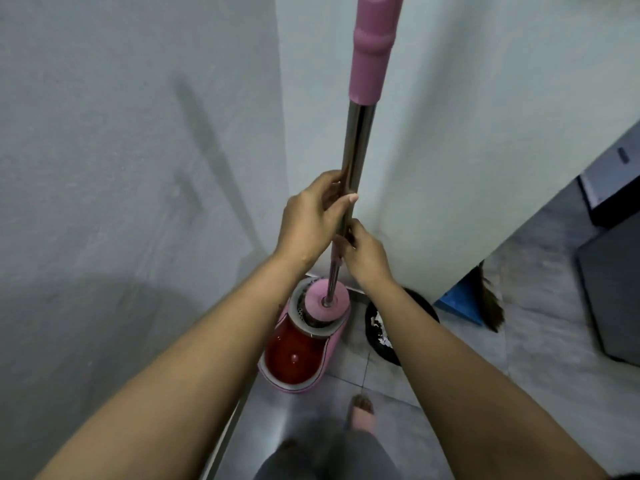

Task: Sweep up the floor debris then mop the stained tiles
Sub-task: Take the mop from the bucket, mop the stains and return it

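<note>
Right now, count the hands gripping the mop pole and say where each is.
2. The left hand grips the steel mop pole higher up; the right hand grips it just below, above the bucket. None hidden.

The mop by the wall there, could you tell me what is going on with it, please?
A person grips the mop pole with both hands, the left hand above the right hand, holding it nearly upright. The mop head sits in the spinner basket of the pink and red bucket on the tiled floor. Right of the bucket a black container holds white scraps, and a broom stands further right.
</note>
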A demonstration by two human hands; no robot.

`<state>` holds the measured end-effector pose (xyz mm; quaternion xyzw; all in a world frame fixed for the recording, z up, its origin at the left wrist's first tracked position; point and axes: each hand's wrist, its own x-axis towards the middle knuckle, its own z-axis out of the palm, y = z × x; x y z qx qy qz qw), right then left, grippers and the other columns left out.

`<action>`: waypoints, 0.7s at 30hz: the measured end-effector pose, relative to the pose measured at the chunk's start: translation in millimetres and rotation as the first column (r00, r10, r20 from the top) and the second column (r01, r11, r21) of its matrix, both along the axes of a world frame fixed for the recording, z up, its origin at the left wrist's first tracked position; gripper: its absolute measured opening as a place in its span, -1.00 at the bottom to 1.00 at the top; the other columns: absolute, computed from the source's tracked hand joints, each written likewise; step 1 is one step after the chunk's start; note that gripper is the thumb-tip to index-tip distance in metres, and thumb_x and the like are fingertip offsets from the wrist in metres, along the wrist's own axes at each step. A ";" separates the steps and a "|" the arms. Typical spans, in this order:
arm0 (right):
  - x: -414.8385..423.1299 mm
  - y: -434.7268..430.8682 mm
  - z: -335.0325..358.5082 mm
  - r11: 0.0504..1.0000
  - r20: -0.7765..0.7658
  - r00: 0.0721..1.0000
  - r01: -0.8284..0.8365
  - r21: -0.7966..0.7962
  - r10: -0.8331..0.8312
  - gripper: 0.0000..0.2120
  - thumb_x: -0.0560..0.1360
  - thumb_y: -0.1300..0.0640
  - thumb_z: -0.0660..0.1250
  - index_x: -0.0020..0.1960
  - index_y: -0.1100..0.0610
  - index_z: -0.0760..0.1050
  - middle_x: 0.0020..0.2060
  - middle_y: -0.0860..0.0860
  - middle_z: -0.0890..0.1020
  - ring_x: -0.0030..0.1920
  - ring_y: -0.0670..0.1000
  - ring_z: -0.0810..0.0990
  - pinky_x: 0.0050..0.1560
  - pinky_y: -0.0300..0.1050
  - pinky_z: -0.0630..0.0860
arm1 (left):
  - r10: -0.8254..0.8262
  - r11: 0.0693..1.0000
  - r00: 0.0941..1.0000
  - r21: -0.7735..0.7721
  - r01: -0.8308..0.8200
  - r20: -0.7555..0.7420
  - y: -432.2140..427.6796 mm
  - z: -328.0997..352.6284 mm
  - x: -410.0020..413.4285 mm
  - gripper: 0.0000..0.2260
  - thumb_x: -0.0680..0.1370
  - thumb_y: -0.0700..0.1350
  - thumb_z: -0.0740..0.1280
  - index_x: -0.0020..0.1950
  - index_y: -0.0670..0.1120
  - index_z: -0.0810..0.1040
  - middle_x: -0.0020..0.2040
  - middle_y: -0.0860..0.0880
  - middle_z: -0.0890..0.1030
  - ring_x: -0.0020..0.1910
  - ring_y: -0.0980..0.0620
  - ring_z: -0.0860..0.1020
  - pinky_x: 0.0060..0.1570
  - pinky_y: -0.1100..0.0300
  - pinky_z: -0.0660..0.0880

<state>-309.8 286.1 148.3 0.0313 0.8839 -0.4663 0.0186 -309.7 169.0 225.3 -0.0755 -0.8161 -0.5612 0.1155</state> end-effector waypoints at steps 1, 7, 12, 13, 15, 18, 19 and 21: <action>-6.5 -1.2 -6.0 1.000 0.020 1.000 -0.012 -0.010 0.012 -0.81 0.61 -0.01 0.24 0.17 0.03 0.48 -0.20 0.05 0.66 -0.17 0.08 0.64 -0.05 0.11 0.59 | 0.010 1.000 1.000 -0.023 -0.010 0.008 -1.2 -6.6 -4.9 -0.65 0.53 -0.06 0.41 0.30 -0.07 0.52 0.10 -0.01 0.68 0.13 0.13 0.61 0.20 0.13 0.53; -60.8 -0.7 -38.0 0.987 0.127 0.979 -0.158 -0.006 0.158 -0.81 0.62 0.00 0.24 0.17 0.04 0.47 -0.15 0.07 0.65 -0.12 0.09 0.64 -0.01 0.16 0.58 | 0.090 0.995 0.990 -0.062 -0.084 0.104 -5.2 -42.5 -51.2 -0.66 0.54 -0.05 0.39 0.31 -0.04 0.51 0.07 0.03 0.68 0.12 0.12 0.61 0.19 0.09 0.53; -105.6 4.6 -56.5 0.969 0.202 0.949 -0.247 -0.008 0.243 -0.76 0.62 0.00 0.24 0.24 0.06 0.44 -0.09 0.12 0.66 -0.08 0.12 0.65 0.01 0.15 0.58 | 0.157 0.984 0.979 -0.102 -0.144 0.134 -1.2 -63.8 -92.6 -0.67 0.54 -0.03 0.39 0.29 -0.01 0.52 0.04 0.06 0.69 0.07 0.14 0.62 0.14 0.18 0.55; -115.4 5.3 -59.1 0.965 0.205 0.945 -0.260 -0.008 0.256 -0.76 0.62 0.01 0.25 0.24 0.07 0.45 -0.08 0.13 0.67 -0.08 0.12 0.65 0.01 0.13 0.58 | 0.173 0.981 0.976 -0.116 -0.158 0.130 -0.8 -67.0 -101.4 -0.67 0.54 -0.03 0.39 0.30 -0.01 0.52 0.03 0.05 0.69 0.07 0.14 0.63 0.11 0.23 0.55; -134.0 6.2 -64.5 0.956 0.208 0.935 -0.293 -0.001 0.287 -0.77 0.61 0.02 0.26 0.23 0.08 0.45 -0.08 0.14 0.67 -0.07 0.14 0.65 0.00 0.09 0.58 | 0.208 0.971 0.970 -0.143 -0.190 0.128 -0.7 -72.7 -118.3 -0.67 0.55 -0.02 0.38 0.30 -0.01 0.51 0.04 0.05 0.68 0.06 0.13 0.62 0.06 0.32 0.51; -160.3 5.0 -71.6 0.936 0.245 0.909 -0.351 0.009 0.338 -0.74 0.61 0.01 0.26 0.25 0.08 0.45 -0.03 0.13 0.67 -0.02 0.14 0.64 0.03 0.06 0.57 | 0.262 0.957 0.955 -0.163 -0.239 0.137 -2.4 -79.4 -140.7 -0.68 0.54 -0.03 0.39 0.28 -0.02 0.52 0.05 0.03 0.69 0.06 0.14 0.62 0.00 0.45 0.45; -168.6 4.2 -75.2 0.927 0.262 0.897 -0.375 0.019 0.357 -0.73 0.61 0.01 0.26 0.26 0.08 0.45 0.00 0.13 0.67 0.01 0.14 0.63 0.05 0.06 0.56 | 0.272 0.955 0.951 -0.166 -0.247 0.148 -3.5 -82.2 -146.7 -0.69 0.53 -0.04 0.40 0.27 -0.03 0.52 0.04 0.02 0.69 0.06 0.15 0.62 -0.02 0.48 0.44; -179.5 2.7 -84.0 0.906 0.309 0.867 -0.422 0.040 0.390 -0.71 0.61 0.02 0.26 0.30 0.07 0.43 0.05 0.13 0.66 0.05 0.14 0.62 0.09 0.05 0.56 | 0.254 0.962 0.946 -0.158 -0.224 0.202 -6.9 -89.6 -153.9 -0.71 0.54 -0.06 0.40 0.25 -0.02 0.53 0.04 0.03 0.69 0.06 0.16 0.62 0.00 0.47 0.47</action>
